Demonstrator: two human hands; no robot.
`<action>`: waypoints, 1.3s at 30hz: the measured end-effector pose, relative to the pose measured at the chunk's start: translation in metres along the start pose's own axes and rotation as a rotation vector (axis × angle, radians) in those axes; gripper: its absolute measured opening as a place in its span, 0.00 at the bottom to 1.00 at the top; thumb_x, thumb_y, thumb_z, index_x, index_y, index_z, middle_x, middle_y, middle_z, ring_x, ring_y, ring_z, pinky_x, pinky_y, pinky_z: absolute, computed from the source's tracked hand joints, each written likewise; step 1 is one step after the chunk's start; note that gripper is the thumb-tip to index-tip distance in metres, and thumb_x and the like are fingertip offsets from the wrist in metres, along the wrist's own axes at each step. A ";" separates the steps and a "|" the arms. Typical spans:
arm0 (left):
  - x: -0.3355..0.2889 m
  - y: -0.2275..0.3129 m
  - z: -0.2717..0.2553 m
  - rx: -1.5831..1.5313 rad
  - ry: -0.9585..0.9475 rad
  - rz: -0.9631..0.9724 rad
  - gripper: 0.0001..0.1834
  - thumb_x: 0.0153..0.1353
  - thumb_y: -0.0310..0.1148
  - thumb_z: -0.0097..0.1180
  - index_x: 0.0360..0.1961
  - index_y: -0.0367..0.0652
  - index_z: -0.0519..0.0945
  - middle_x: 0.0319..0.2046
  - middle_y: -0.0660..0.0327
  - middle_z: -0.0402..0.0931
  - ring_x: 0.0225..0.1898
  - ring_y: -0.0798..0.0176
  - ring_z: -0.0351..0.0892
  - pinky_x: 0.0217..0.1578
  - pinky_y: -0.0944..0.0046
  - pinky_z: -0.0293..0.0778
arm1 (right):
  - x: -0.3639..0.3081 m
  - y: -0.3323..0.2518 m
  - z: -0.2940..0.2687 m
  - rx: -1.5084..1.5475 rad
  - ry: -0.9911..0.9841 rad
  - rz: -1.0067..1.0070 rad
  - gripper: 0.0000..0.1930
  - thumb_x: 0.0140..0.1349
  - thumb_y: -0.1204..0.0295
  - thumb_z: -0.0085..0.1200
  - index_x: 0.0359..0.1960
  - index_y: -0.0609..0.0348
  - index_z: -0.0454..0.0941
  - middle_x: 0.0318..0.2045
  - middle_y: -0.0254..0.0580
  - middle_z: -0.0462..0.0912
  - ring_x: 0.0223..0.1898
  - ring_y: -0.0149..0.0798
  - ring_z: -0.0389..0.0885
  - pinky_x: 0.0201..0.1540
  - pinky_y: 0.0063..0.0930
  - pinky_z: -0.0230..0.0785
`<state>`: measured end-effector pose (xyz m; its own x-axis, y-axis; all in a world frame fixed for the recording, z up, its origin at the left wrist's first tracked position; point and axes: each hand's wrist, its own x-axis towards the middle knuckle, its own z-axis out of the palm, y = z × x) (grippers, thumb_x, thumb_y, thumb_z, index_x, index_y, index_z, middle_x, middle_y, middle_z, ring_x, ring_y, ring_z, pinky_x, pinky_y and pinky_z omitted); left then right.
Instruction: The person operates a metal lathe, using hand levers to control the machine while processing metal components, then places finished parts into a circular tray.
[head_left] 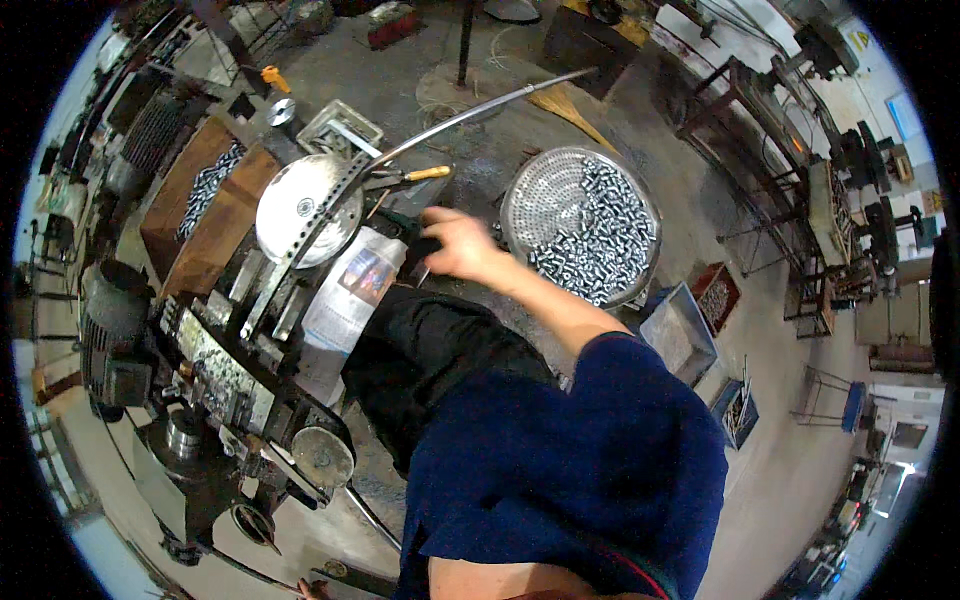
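Right hand (462, 245): one, bare, blurred, fingers partly curled, held just beside a dark object (424, 246) at the machine's edge; from where I stand I cannot tell whether it is gripped. Left hand (312, 590): apparently a few fingers only, at the lower edge, close to a thin dark rod (262, 578); its grip cannot be told. Pliers-like tool with yellow handle (428, 173): one, lying near the right hand, on its far side. Printed paper sheet (350, 295): one, draped over the machine's edge beside the wearer's black trousers (440, 345). Pale metal disc (285, 215): one, under a long perforated metal bar (322, 208) running slantwise across it. Perforated round pan (540, 195): one, right of the right hand, well filled on its right and near sides with short shiny metal parts (608, 245). Wooden box (232, 205): one, left of the disc, holding similar metal pieces (208, 190). Straw broom (575, 115): one, beyond the pan. Trays, to the pan's lower right: one blue-edged (680, 335), one reddish-brown with small pieces inside (728, 310). Blue bin (742, 432): one, containing thin rods. Ribbed electric motor (112, 310): one, far left.
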<state>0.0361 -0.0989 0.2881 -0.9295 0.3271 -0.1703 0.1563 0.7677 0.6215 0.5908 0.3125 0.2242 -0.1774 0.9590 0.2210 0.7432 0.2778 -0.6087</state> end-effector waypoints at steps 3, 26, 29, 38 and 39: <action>-0.021 0.024 0.009 0.062 0.014 0.009 0.22 0.56 0.43 0.55 0.40 0.33 0.76 0.26 0.54 0.77 0.26 0.56 0.75 0.26 0.55 0.72 | -0.045 0.088 -0.041 -0.316 -0.129 0.541 0.23 0.35 0.60 0.58 0.31 0.65 0.79 0.50 0.56 0.72 0.46 0.50 0.75 0.48 0.34 0.69; -0.055 0.053 -0.008 0.136 0.068 0.079 0.23 0.56 0.49 0.53 0.34 0.35 0.78 0.30 0.47 0.77 0.30 0.48 0.75 0.29 0.49 0.71 | -0.048 0.241 -0.080 -0.762 -0.588 0.628 0.18 0.47 0.62 0.51 0.38 0.59 0.79 0.43 0.49 0.78 0.48 0.43 0.75 0.52 0.34 0.66; -0.047 0.049 -0.006 0.164 0.055 0.102 0.23 0.56 0.49 0.53 0.34 0.35 0.78 0.31 0.47 0.77 0.30 0.48 0.75 0.29 0.49 0.71 | -0.059 0.245 -0.078 -0.756 -0.504 0.590 0.21 0.47 0.59 0.49 0.39 0.61 0.77 0.42 0.50 0.78 0.47 0.45 0.75 0.53 0.35 0.64; 0.002 0.005 -0.037 0.926 0.123 0.576 0.23 0.56 0.48 0.53 0.34 0.34 0.78 0.31 0.47 0.77 0.31 0.48 0.75 0.29 0.49 0.71 | -0.066 0.237 -0.050 -0.485 -0.170 0.465 0.14 0.35 0.65 0.54 0.25 0.57 0.81 0.33 0.52 0.78 0.42 0.52 0.74 0.46 0.35 0.68; -0.021 0.044 -0.036 1.078 0.110 0.432 0.23 0.54 0.47 0.55 0.35 0.35 0.78 0.31 0.49 0.77 0.31 0.48 0.75 0.32 0.49 0.72 | -0.055 0.192 -0.051 -0.339 -0.044 0.384 0.15 0.34 0.68 0.54 0.28 0.58 0.81 0.36 0.52 0.76 0.43 0.52 0.73 0.46 0.35 0.68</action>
<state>0.0508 -0.0915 0.3466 -0.7455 0.6665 -0.0033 0.6203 0.6920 -0.3692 0.7757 0.3106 0.1339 0.1275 0.9918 -0.0067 0.9261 -0.1215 -0.3571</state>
